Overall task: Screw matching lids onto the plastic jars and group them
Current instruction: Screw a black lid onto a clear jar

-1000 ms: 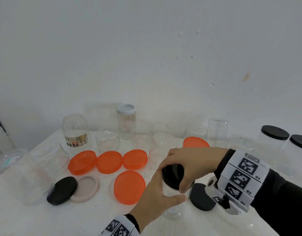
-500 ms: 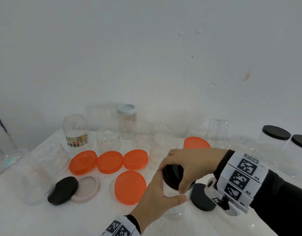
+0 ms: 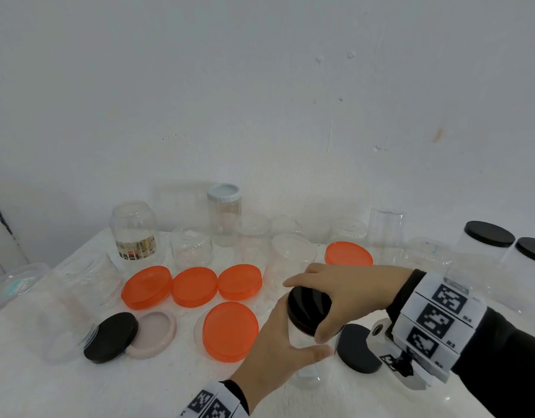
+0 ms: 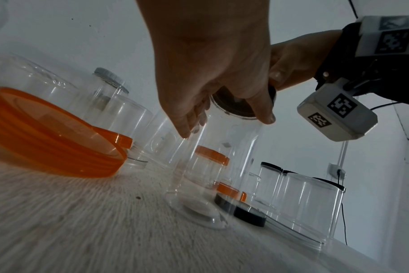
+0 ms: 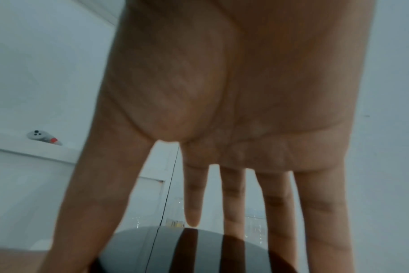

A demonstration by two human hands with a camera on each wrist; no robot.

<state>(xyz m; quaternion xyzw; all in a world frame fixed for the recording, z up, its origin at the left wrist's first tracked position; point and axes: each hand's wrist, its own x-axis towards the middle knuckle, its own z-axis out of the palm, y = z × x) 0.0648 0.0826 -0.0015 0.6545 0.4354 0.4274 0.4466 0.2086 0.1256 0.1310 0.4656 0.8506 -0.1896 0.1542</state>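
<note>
Right hand [image 3: 347, 292] arched over glossy black round lid [image 3: 308, 306], thumb and fingertips curled round its rim, lid seated on mouth of clear cylindrical plastic jar [image 4: 213, 166]. Left hand [image 3: 275, 354] wrapped round jar wall, thumb across front. Jar upright on white, grainy worktop [image 3: 49, 384], near front centre. Five translucent orange lids; two loose matte black lids; one pale pink lid; two black-lidded jars far right.

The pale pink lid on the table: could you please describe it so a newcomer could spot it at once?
Look at the white table, near its front left. Past the lone orange lid lies the pale pink lid, hollow side up. A black lid overlaps its left edge; it is the only pink one.
</note>
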